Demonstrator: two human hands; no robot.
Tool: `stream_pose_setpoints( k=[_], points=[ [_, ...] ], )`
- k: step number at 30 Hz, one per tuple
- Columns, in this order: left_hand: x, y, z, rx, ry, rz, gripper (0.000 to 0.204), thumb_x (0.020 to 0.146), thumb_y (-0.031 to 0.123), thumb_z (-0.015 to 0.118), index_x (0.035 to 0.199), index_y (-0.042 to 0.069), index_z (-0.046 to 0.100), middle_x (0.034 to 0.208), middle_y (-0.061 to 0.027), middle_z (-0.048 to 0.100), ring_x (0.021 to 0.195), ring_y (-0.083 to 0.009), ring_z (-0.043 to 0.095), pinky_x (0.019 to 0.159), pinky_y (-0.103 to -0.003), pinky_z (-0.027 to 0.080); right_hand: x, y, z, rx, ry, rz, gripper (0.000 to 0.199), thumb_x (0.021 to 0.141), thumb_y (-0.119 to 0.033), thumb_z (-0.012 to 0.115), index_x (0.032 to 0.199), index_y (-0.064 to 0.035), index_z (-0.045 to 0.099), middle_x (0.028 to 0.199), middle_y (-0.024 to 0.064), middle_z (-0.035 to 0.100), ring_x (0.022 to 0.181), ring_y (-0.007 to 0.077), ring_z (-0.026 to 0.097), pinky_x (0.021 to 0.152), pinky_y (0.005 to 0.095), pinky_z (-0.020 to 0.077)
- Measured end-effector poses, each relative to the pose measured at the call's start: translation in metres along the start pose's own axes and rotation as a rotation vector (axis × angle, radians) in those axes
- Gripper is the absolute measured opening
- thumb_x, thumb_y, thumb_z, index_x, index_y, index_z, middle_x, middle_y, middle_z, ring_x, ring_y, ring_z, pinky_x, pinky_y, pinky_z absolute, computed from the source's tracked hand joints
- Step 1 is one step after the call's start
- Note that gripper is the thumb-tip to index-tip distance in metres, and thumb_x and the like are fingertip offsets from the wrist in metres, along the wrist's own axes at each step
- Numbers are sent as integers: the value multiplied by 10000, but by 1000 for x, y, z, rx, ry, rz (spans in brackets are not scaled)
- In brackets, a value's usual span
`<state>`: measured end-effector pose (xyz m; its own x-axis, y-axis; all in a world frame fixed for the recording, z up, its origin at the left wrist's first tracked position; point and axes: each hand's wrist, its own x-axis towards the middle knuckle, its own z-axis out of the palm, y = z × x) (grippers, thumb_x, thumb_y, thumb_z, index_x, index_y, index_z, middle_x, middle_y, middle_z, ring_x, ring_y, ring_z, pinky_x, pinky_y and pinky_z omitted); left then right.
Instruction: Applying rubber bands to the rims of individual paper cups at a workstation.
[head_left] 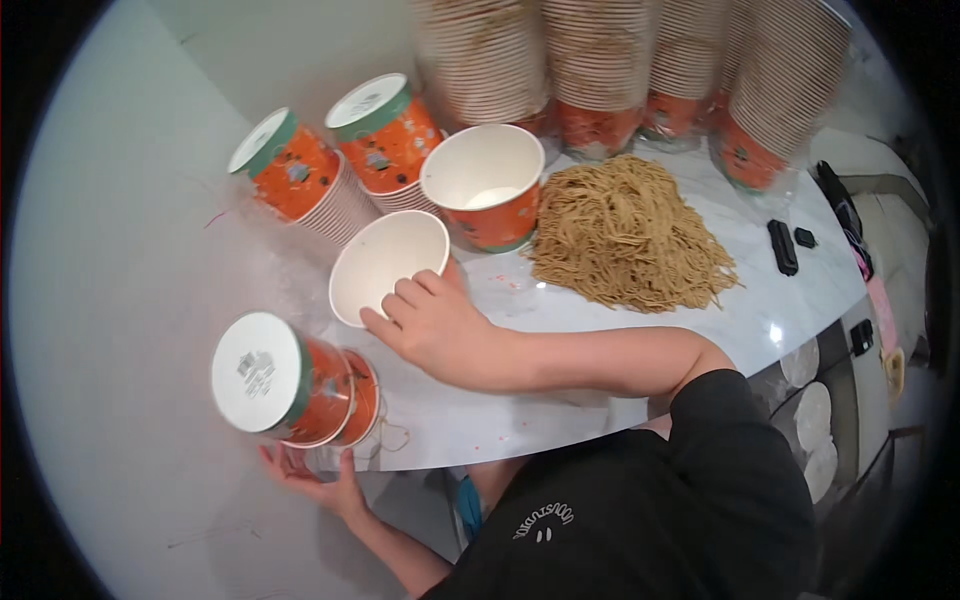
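Observation:
My right hand grips the near rim of a white-lined paper tub, fingertips bent over its edge. The tub leans with its mouth toward me, and I see nothing inside it. At the table's near left edge, my left hand has thumb and fingers spread around the rim of upturned paper tubs, orange with a green band and white base. Part of those fingers is hidden behind the rim. Another open tub stands upright behind the right hand. Right of it lies a heap of tangled tan strands.
Two upturned stacks of orange tubs sit at the back left. Tall nested tub stacks in clear plastic line the back. Small black devices lie on the white marbled table at right. Beyond its edge are round clear lids.

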<state>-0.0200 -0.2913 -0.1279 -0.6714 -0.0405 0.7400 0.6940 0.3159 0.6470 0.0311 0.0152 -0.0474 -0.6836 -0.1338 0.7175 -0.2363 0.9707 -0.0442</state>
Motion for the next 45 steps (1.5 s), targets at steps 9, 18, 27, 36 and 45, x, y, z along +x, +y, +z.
stream_pose_setpoints(
  k=[9, 18, 27, 36, 45],
  points=[
    [26, 0, 57, 100, -98, -266, 1054, 827, 154, 857, 1614, 17, 169, 1615, -230, 304, 1469, -358, 375, 1218, -473, 337, -56, 38, -104, 276, -30, 42, 421, 773, -164, 753, 1156, -10, 668, 949, 101, 638, 964, 292, 615, 858, 426, 486],
    [82, -12, 90, 58, -90, -214, 1131, 803, 173, 878, 1634, 52, 121, 1651, -217, 245, 1507, -327, 320, 1258, -460, 257, -86, 183, -170, -65, -249, 447, 167, 817, -35, 732, 980, -56, 765, 955, 116, 663, 918, 341, 657, 801, 446, 520],
    [49, 116, 159, -75, -67, 170, 892, 817, 87, 815, 1540, -12, 302, 1560, -182, 370, 1466, -329, 371, 1212, -477, 331, -83, 193, -185, 126, -254, 496, 144, 820, -92, 762, 957, -47, 769, 898, 111, 667, 843, 312, 672, 732, 402, 525],
    [14, 249, 188, -678, -1127, -118, 629, 847, 86, 819, 1392, -48, 535, 1280, -183, 665, 1177, -280, 655, 985, -374, 511, -73, 86, -232, 521, 21, 137, 96, 804, -59, 771, 877, -59, 710, 931, 57, 660, 801, 255, 659, 667, 350, 523],
    [-7, 232, 174, -804, -1143, -517, 105, 986, -7, 637, 1037, -53, 715, 912, -119, 739, 864, -167, 715, 793, -294, 556, -78, 106, -233, 829, -243, 392, 62, 839, -4, 740, 874, -9, 689, 854, 99, 677, 787, 263, 661, 699, 341, 518]
  ],
)
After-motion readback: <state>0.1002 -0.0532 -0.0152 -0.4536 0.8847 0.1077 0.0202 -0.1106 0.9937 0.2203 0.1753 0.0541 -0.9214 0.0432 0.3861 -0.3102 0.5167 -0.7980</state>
